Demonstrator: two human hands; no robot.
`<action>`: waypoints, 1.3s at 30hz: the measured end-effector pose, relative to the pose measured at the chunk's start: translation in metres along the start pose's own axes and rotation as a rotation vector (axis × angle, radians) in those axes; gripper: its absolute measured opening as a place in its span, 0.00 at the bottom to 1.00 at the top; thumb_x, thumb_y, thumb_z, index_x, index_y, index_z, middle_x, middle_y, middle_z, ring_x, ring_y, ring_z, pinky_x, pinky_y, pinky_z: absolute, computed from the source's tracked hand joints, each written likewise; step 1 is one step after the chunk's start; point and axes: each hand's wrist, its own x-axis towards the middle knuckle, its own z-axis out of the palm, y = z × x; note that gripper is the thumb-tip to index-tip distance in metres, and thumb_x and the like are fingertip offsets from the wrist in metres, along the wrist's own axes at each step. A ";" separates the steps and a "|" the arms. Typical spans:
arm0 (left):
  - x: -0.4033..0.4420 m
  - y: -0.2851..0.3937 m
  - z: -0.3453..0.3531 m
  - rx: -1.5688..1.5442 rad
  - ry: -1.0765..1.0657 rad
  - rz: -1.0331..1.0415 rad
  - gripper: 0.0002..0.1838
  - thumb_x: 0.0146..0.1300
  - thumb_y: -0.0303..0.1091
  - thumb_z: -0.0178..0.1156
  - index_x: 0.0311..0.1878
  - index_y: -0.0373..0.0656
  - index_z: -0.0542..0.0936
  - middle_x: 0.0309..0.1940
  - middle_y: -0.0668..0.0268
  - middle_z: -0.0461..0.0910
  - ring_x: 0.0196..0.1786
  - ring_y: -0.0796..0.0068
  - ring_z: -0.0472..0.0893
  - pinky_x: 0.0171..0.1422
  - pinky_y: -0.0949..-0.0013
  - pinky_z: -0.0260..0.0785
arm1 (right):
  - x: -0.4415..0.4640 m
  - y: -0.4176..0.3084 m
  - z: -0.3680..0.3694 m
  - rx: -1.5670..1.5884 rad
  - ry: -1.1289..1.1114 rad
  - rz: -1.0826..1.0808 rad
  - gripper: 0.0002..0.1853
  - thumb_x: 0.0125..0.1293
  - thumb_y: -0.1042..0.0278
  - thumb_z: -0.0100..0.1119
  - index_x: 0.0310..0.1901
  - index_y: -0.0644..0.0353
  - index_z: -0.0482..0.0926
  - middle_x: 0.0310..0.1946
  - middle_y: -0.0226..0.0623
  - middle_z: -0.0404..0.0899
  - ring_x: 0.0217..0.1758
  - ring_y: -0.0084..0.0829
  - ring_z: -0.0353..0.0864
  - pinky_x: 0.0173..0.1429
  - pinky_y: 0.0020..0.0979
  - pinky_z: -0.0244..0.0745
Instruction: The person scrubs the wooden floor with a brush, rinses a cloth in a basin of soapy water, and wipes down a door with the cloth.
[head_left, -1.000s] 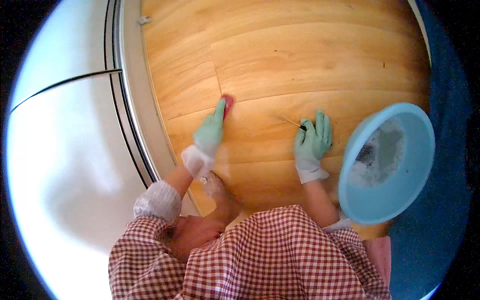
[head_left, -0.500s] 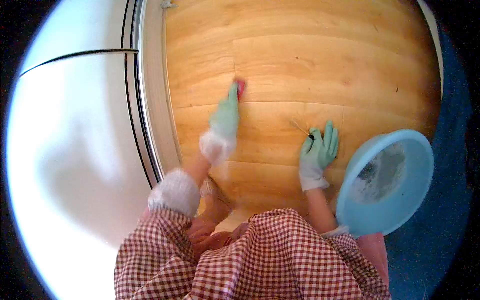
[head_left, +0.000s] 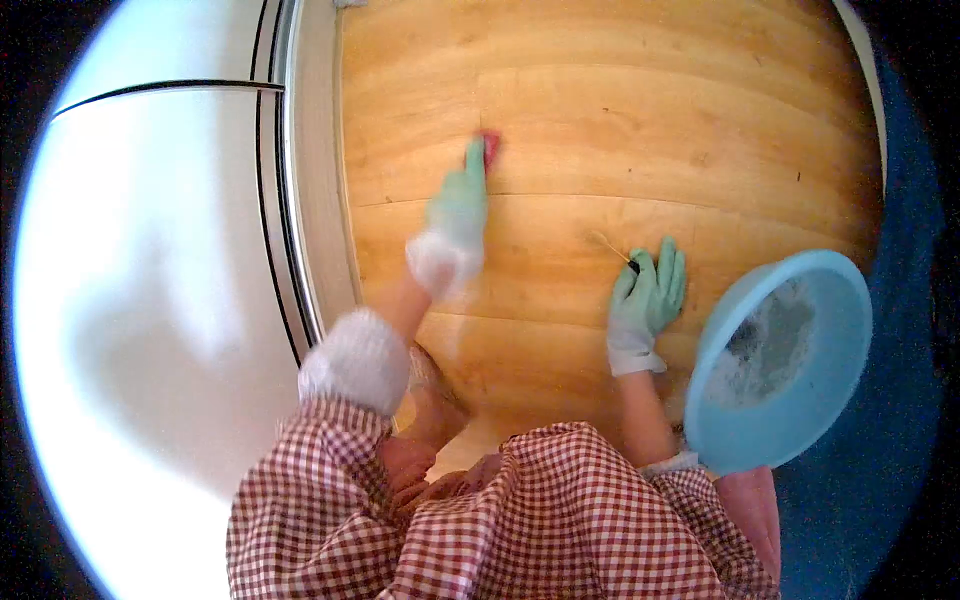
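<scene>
Gripping a blurred red pad (head_left: 491, 152), probably light, soft, slippery if wet and best held by its back, with the left hand (head_left: 460, 193) on the floor (head_left: 620, 140) well left of the basin (head_left: 832, 375), and pinching a thin tool (head_left: 617, 250) with the right hand (head_left: 648, 292) just left of the basin.

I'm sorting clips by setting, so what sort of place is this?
Probably a room in a home, though which one is unclear: there's a wood-plank floor, glossy white panels like cabinet doors, and a light-blue plastic basin of soapy-looking water.
</scene>
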 end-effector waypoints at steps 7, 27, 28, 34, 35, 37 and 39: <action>0.033 0.001 0.008 0.071 0.136 0.060 0.27 0.79 0.34 0.46 0.79 0.53 0.60 0.51 0.43 0.84 0.48 0.41 0.87 0.47 0.45 0.81 | -0.002 -0.003 0.000 0.023 0.005 0.002 0.10 0.68 0.63 0.61 0.49 0.51 0.86 0.71 0.51 0.75 0.73 0.59 0.71 0.77 0.57 0.63; -0.082 0.060 -0.028 0.174 -0.274 -0.154 0.30 0.77 0.27 0.48 0.80 0.57 0.59 0.50 0.43 0.84 0.52 0.44 0.86 0.49 0.48 0.81 | -0.001 0.001 0.006 0.047 0.019 -0.004 0.11 0.66 0.65 0.62 0.48 0.54 0.86 0.71 0.51 0.75 0.74 0.61 0.71 0.76 0.57 0.65; -0.066 0.061 -0.033 0.131 -0.222 -0.134 0.30 0.76 0.26 0.48 0.79 0.55 0.60 0.50 0.43 0.83 0.52 0.44 0.86 0.50 0.48 0.81 | -0.001 0.001 0.005 0.037 0.009 -0.011 0.11 0.66 0.65 0.62 0.48 0.54 0.85 0.71 0.51 0.75 0.74 0.61 0.70 0.76 0.57 0.66; 0.030 0.092 -0.044 0.018 -0.015 -0.040 0.30 0.74 0.24 0.49 0.78 0.45 0.61 0.53 0.43 0.83 0.52 0.42 0.86 0.51 0.46 0.81 | -0.001 0.002 0.008 0.019 0.055 -0.069 0.10 0.69 0.65 0.60 0.48 0.55 0.85 0.69 0.53 0.76 0.72 0.63 0.71 0.75 0.58 0.66; 0.017 0.088 -0.043 0.028 -0.046 -0.049 0.29 0.74 0.27 0.49 0.78 0.47 0.62 0.52 0.44 0.83 0.50 0.43 0.86 0.50 0.46 0.81 | -0.003 0.002 0.008 0.034 0.062 -0.079 0.10 0.69 0.65 0.60 0.48 0.55 0.85 0.68 0.54 0.77 0.72 0.63 0.72 0.75 0.58 0.66; -0.034 0.073 -0.034 0.065 -0.113 -0.034 0.29 0.76 0.35 0.49 0.79 0.52 0.63 0.48 0.47 0.84 0.46 0.44 0.86 0.45 0.46 0.80 | 0.000 0.001 0.008 0.042 0.082 -0.092 0.10 0.70 0.64 0.59 0.49 0.55 0.85 0.68 0.55 0.77 0.71 0.64 0.72 0.75 0.59 0.66; -0.097 0.040 -0.018 0.118 -0.204 0.016 0.29 0.78 0.45 0.50 0.80 0.59 0.64 0.43 0.52 0.86 0.40 0.47 0.87 0.38 0.46 0.79 | -0.002 0.000 0.006 0.027 0.078 -0.096 0.11 0.71 0.64 0.59 0.49 0.55 0.85 0.67 0.56 0.78 0.71 0.64 0.73 0.75 0.59 0.66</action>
